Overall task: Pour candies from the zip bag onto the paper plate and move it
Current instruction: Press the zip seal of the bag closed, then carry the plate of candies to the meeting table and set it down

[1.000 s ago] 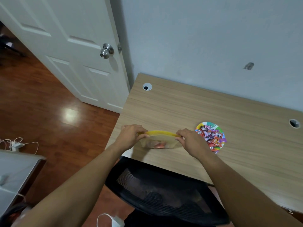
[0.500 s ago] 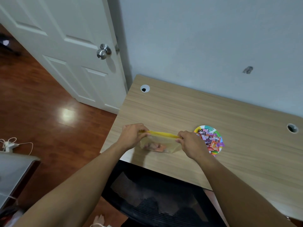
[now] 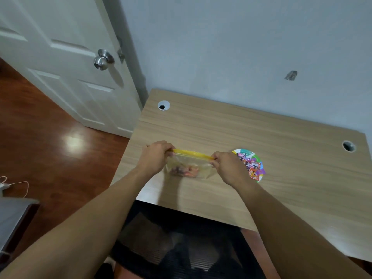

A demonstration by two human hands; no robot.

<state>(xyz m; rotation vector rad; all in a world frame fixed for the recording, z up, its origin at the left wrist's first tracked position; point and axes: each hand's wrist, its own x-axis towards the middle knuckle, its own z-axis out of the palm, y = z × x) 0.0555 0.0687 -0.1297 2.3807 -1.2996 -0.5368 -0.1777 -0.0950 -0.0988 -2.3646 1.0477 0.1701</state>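
Two hands, the left hand (image 3: 154, 158) and right hand (image 3: 229, 168), pinch shut on opposite ends of the limp, light zip bag's (image 3: 190, 166) yellow strip, just left of the candy-heaped paper plate (image 3: 255, 158), best lifted underneath.

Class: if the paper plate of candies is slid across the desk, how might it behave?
The paper plate looks thin, so it would probably flex if lifted by one edge. The wrapped candies sit piled loosely and could spill. On the smooth desk it should slide easily.
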